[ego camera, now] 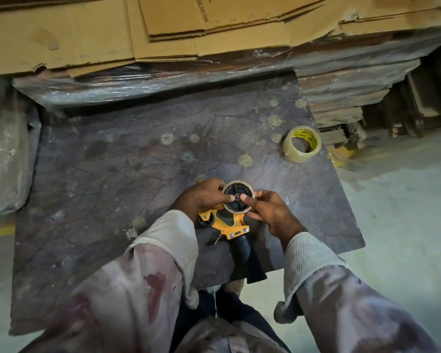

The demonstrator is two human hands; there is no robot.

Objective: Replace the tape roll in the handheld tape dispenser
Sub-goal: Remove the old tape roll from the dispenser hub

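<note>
Both hands, the left hand (201,197) and right hand (270,212), are pinching the nearly spent core (238,197), light and stiff, on the dispenser (227,222), while the full roll (302,143) is lying well beyond it.

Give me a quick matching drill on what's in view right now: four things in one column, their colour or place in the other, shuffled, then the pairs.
Things:
1. spare tape roll
2. dispenser frame
3. dispenser handle
4. flattened cartons

Descriptions:
A. black, pointing toward the person
B. stacked at the far edge, brown
C. lying alone at the board's right side
D. orange-yellow, below both hands

Pairs: 1-C, 2-D, 3-A, 4-B
</note>
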